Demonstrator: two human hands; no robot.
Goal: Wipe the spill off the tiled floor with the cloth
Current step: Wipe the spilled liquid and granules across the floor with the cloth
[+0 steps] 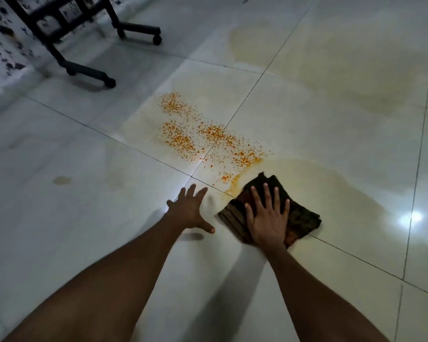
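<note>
An orange speckled spill (203,137) spreads across pale floor tiles (72,149), with a thin orange smear curving down to the cloth. A dark folded cloth (299,218) lies flat on the floor just below the spill's near end. My right hand (267,218) presses palm-down on the cloth, fingers spread and pointing toward the spill. My left hand (190,211) rests flat on the bare tile to the cloth's left, fingers apart and holding nothing.
A black wheeled frame (89,72) stands at the far left, beside a white patterned surface (3,53). Faint yellowish wet film (344,77) covers tiles beyond and right of the spill. A small stain (62,180) sits at left.
</note>
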